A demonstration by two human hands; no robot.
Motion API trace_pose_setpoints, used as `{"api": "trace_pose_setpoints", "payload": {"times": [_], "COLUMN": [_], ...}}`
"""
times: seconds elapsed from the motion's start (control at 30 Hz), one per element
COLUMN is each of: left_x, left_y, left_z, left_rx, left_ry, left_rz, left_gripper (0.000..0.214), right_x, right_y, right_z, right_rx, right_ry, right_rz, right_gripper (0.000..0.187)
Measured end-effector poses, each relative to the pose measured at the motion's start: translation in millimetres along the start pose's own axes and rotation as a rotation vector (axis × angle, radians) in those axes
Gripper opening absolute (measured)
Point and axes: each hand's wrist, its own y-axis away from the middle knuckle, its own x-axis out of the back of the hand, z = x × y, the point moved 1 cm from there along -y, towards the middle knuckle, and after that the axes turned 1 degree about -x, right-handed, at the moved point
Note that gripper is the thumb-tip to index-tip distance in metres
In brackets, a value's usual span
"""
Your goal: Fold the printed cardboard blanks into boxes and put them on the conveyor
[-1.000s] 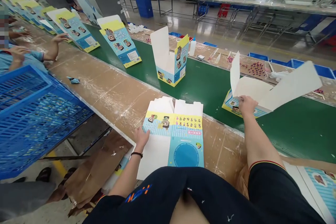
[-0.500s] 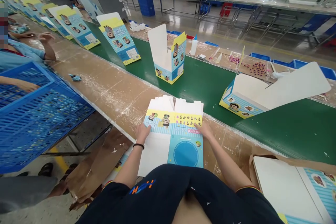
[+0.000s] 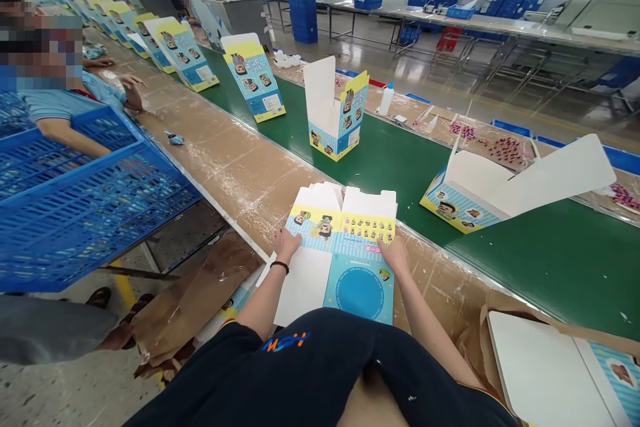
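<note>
A flat, unfolded printed carton blank [image 3: 359, 287] lies on the brown-covered workbench [image 3: 250, 193], its white flaps pointing away from me. My left hand [image 3: 286, 243] rests on its yellow-and-blue panel near the left side. My right hand [image 3: 395, 255] lies on the same blank, over the lower edge of the right panel. Neither hand seems to grip it. A half-folded box [image 3: 463, 197] sits on the green conveyor belt [image 3: 540, 260] to my right, beyond reach of both hands' current spot.
An upright open box [image 3: 334, 113] and finished display boxes [image 3: 253, 77] stand along the belt. A stack of flat blanks [image 3: 547, 373] lies at lower right. A co-worker [image 3: 60, 103] sits left behind a blue plastic crate [image 3: 85, 203]. Brown paper [image 3: 193, 303] hangs below the bench edge.
My right hand has let go of the half-folded box, which now rests on the belt, and has moved onto the flat blank. My view has swung slightly, bringing the stack at lower right into sight.
</note>
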Motion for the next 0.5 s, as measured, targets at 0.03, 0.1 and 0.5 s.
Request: {"api": "trace_pose_setpoints", "payload": {"times": [0.03, 0.1, 0.5], "left_x": [0.1, 1.3, -0.6], "left_y": [-0.2, -1.3, -4.9], "left_z": [0.5, 1.2, 7.1], "left_rx": [0.005, 0.014, 0.053], "left_ry": [0.008, 0.024, 0.206], "left_rz": [-0.001, -0.003, 0.001], "left_gripper": [0.054, 0.054, 0.041], "right_x": [-1.8, -5.9, 11.6], "right_y": [-0.5, -1.9, -23.8], "right_z": [0.0, -0.2, -3.5], "right_rx": [0.002, 0.01, 0.009], "right_ry": [-0.007, -0.028, 0.003], "right_rz": [-0.008, -0.027, -0.058], "right_gripper": [0.042, 0.035, 0.017]}}
